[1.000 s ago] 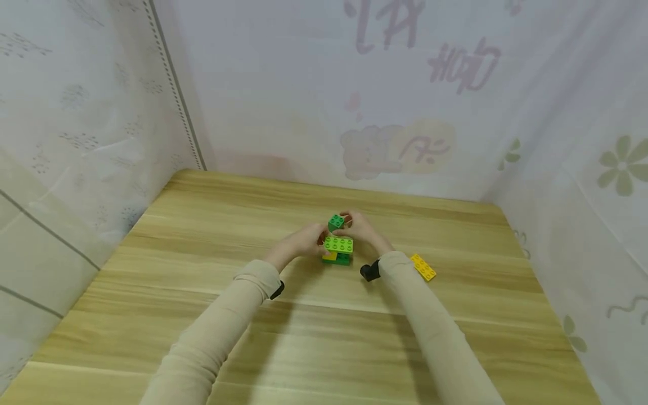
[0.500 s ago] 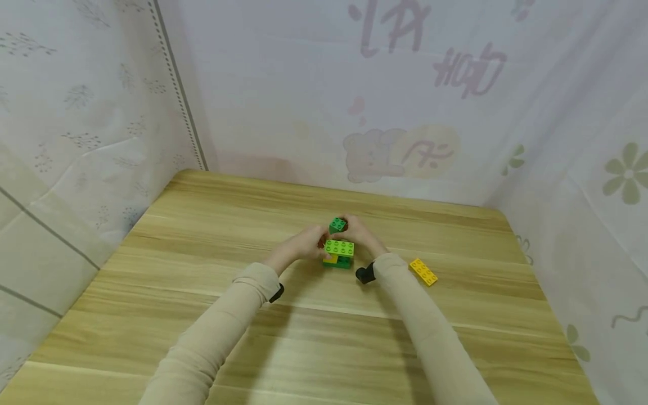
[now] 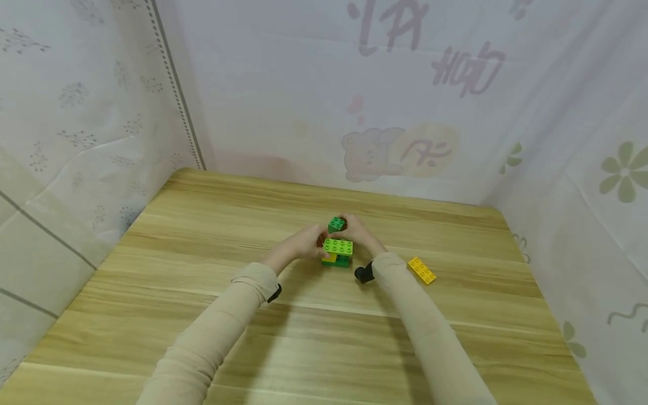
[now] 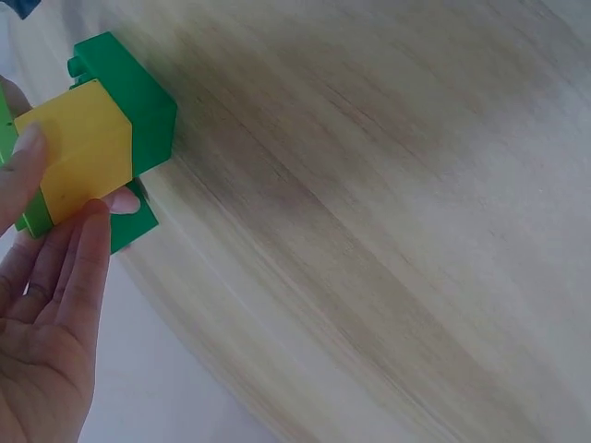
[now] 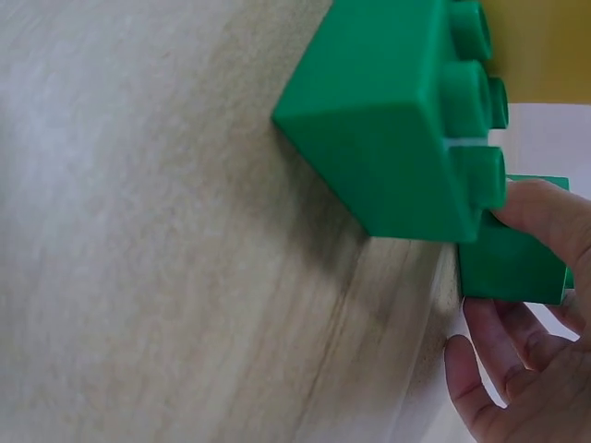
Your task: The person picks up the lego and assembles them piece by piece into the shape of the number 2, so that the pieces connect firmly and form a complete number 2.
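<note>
A small stack of toy building bricks stands mid-table: a dark green brick [image 3: 342, 261] at the bottom, a yellow brick [image 4: 85, 152] on one end of it, and a lime green brick [image 3: 338, 247] across the top. My left hand [image 3: 305, 242] holds the stack from the left, thumb and fingers on opposite sides of the yellow brick. Behind the stack, my right hand [image 3: 358, 234] pinches a small four-studded green brick [image 3: 336, 225]. In the right wrist view this small green brick [image 5: 512, 257] appears beyond the stack's green base, between thumb and fingers.
A loose yellow brick [image 3: 422, 270] lies studs up on the wooden table [image 3: 314, 337], right of the right forearm. Pale printed cloth [image 3: 283, 101] hangs behind the table and along both sides. Each wrist wears a black device [image 3: 364, 273].
My right wrist has shifted slightly left, so the loose yellow brick shows fully. The left hand's grip and the stack stay nearly the same.
</note>
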Motion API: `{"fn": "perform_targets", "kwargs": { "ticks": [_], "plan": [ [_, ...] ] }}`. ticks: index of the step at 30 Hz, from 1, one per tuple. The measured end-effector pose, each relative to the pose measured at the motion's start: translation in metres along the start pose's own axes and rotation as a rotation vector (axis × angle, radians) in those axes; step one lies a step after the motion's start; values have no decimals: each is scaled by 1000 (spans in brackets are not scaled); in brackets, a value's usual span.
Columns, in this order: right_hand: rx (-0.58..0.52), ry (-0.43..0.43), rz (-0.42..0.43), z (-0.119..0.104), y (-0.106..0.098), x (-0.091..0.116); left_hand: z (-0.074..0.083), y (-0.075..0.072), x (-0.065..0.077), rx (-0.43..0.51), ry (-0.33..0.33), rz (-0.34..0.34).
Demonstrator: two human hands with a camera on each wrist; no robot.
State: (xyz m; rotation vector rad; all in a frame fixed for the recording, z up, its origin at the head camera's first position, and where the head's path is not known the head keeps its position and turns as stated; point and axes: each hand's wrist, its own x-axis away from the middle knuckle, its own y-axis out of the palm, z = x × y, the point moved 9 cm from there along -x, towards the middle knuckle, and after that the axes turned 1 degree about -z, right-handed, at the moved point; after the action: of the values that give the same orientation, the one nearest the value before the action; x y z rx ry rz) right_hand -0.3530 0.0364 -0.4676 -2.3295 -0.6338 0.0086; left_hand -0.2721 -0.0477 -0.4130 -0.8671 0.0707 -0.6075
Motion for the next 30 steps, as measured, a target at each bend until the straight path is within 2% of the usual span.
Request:
{"fn": "perform_targets", "kwargs": {
  "ticks": [5,14,23,30],
  "plan": [
    [-37,9,2,2,-9,2,-2,1,-2,10,-18,0],
    [-23,28,30,-1,-33,9,-3,-3,-4,-6,-35,8],
    [-11,45,57,10,-39,20,-4,1,-5,-20,-29,-4],
    [-57,61,88,21,-44,31,-3,1,-5,-23,-36,-17]
  ]
}}
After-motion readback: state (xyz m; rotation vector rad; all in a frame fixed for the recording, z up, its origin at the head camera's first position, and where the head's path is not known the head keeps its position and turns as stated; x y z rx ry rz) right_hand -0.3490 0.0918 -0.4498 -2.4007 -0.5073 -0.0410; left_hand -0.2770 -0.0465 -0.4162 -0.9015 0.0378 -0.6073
